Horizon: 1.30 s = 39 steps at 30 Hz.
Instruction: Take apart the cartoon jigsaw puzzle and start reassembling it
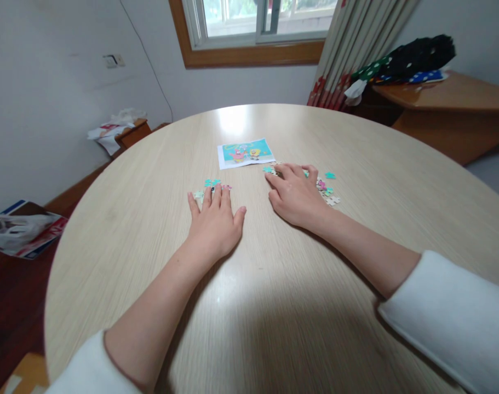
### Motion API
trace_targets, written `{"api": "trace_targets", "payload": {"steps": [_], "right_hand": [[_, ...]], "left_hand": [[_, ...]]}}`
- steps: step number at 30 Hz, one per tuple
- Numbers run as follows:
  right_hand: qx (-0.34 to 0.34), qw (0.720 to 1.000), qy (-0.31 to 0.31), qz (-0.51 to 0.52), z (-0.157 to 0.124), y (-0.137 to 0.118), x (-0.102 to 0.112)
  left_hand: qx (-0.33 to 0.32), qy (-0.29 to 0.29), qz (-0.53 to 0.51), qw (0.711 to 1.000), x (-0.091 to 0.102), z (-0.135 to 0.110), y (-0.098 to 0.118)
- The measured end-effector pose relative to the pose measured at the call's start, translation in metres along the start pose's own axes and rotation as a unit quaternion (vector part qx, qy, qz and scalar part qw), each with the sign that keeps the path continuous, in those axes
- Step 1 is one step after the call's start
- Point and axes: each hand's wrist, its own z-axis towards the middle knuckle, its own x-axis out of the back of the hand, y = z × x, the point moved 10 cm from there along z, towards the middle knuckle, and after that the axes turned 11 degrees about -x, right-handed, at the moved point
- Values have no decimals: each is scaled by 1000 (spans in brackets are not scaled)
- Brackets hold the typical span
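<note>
On a round table [130,219], jigsaw pieces [322,186] lay in two clusters, partly hidden by my splayed left hand [216,223] and arched, unclenched right hand [295,195]. Just beyond lay a cartoon print [246,154]; past the far edge, a curtain [354,46] hung beside a window [233,23].

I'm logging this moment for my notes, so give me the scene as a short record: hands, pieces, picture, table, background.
Left hand: palm down, fingers spread, fingertips over the left puzzle pieces
Right hand: fingers bent over the right puzzle pieces, partly hiding them
Picture sheet: cartoon print, flat, beyond the hands
Table: pale, wood-grained, rounded edge
Background: window, patterned curtain
</note>
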Motion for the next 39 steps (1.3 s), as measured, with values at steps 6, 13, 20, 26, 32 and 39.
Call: {"api": "trace_targets", "payload": {"steps": [6, 13, 20, 26, 32, 39], "right_hand": [[-16, 1000, -11, 12, -3, -2, 6], [-4, 997, -34, 66, 4, -1, 3], [21, 991, -31, 125, 8, 2, -4], [86, 975, 7, 206, 4, -8, 4], [111, 968, 12, 223, -1, -17, 13], [59, 984, -21, 165, 5, -6, 2]], "left_hand": [[5, -3, -11, 1000, 4, 0, -2], [7, -2, -19, 1000, 5, 3, -9], [21, 12, -19, 1000, 6, 3, -15], [-11, 26, -17, 999, 6, 6, -9], [-14, 23, -24, 999, 7, 6, -8], [-13, 26, -41, 999, 10, 6, -8]]}}
